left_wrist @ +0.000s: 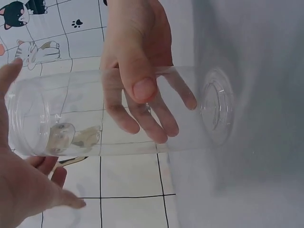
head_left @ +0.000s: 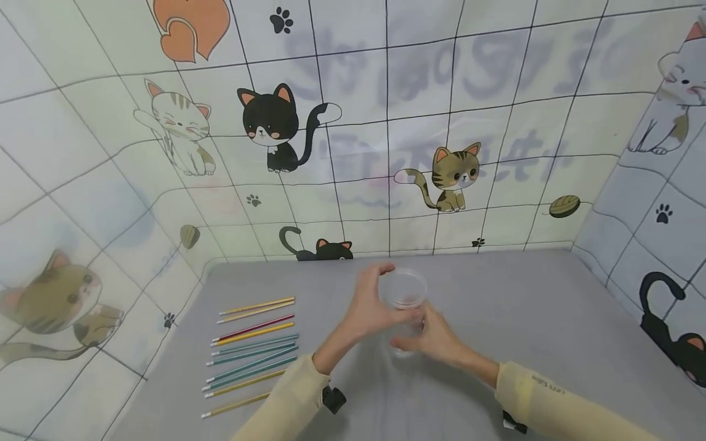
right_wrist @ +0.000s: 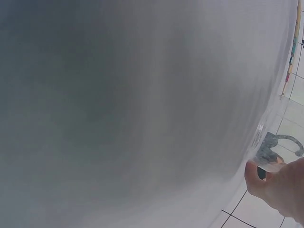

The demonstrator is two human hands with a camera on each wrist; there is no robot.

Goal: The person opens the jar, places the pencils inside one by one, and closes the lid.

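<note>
A tall clear plastic jar (head_left: 405, 294) stands upright on the grey table, and I see through it. My left hand (head_left: 366, 306) spans the jar's top end from the left, its fingers and thumb bent round the rim. Lower down, my right hand (head_left: 438, 337) grips the jar's side. In the left wrist view, the right hand's thumb lies on the near side of the jar (left_wrist: 85, 95) and its fingers show through on the far side. Only part of the left hand (left_wrist: 28, 185) appears there, at the rim end. The right wrist view is mostly grey, with a hand and clear plastic at its edge.
Several pencils (head_left: 254, 337) lie in a loose column at the left of the grey table (head_left: 524, 318), yellow, red and teal, their eraser ends to the left. A white gridded cloth (head_left: 364, 147) with printed cats surrounds the back and sides.
</note>
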